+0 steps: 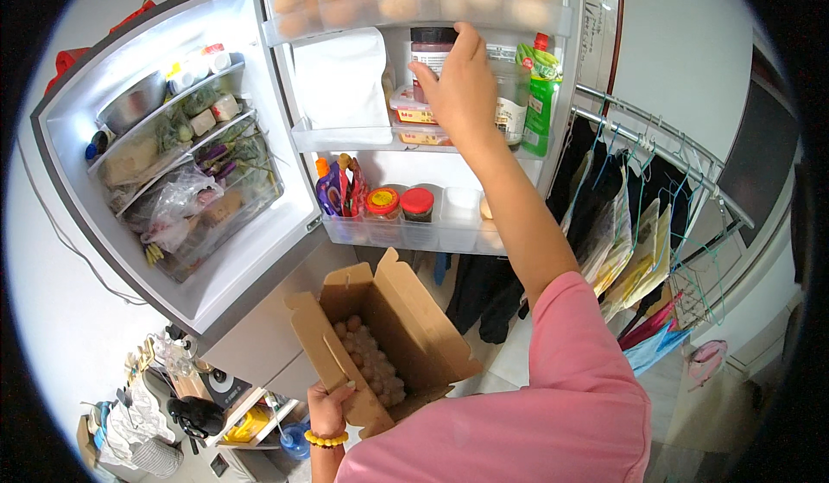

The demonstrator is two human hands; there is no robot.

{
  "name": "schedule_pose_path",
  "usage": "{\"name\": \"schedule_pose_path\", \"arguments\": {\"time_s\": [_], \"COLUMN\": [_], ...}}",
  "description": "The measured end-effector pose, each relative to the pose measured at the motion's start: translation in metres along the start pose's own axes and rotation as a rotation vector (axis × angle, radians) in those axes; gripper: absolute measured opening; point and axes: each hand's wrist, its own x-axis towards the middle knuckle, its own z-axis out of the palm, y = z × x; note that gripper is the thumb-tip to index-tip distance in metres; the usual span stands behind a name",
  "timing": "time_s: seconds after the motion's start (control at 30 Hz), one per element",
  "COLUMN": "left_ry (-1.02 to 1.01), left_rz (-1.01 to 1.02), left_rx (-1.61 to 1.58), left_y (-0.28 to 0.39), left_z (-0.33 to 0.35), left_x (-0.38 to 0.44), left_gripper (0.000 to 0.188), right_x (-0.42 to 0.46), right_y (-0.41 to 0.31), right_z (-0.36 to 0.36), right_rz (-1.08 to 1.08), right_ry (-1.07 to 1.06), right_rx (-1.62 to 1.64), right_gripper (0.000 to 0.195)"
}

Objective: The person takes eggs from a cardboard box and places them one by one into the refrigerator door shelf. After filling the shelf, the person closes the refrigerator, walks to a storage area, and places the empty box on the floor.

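Observation:
My right hand reaches to the middle shelf of the open fridge door, its fingers apart at a dark-lidded jar; whether the fingertips touch the jar cannot be told. That jar stands on a flat plastic container. Beside my wrist is a glass jar with a pale label, then a green spouted pouch. Lower down, my left hand grips the near edge of an open cardboard box, which holds eggs in what looks like bubbled wrapping.
Eggs fill the top door rack. Red-lidded jars, pouches and a few eggs stand in the bottom rack. The fridge compartment at left holds vegetables, bags and a metal bowl. A clothes rack stands at right.

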Motion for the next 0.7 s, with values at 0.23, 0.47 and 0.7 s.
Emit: {"name": "schedule_pose_path", "arguments": {"time_s": [0.23,0.47,0.7], "left_ry": [-0.015,-0.042,0.106], "left_rz": [-0.022,-0.036,-0.012], "left_rx": [0.016,0.073,0.139], "left_y": [0.003,0.011,0.01], "left_z": [0.004,0.011,0.002], "left_x": [0.004,0.008,0.003], "left_gripper": [0.025,0.025,0.012], "right_x": [-0.001,-0.006,-0.08], "right_y": [0.001,0.002,-0.033], "right_z": [0.025,0.023,-0.021], "right_rz": [0.119,0.074,0.132], "right_ry": [-0.039,0.021,-0.072], "right_rx": [-0.037,-0.063,0.699], "right_gripper": [0.059,0.06,0.015]}}
